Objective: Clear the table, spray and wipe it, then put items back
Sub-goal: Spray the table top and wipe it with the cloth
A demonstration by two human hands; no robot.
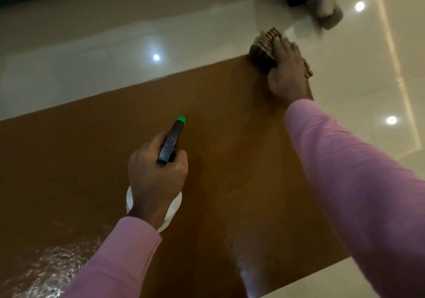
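A brown wooden table (96, 159) fills most of the view, with wet shiny streaks near its front edge. My left hand (156, 178) grips a white spray bottle (173, 205) by its dark trigger head with a green nozzle tip (181, 119), held above the table's middle. My right hand (286, 72) presses flat on a brown striped cloth (264, 44) at the table's far right corner. Part of the cloth hangs past the corner. Both arms wear pink sleeves.
Glossy cream floor tiles (138, 44) surround the table and reflect ceiling lights. At the top right, a person's foot (328, 14) and dark trouser leg stand on the floor just beyond the table's corner.
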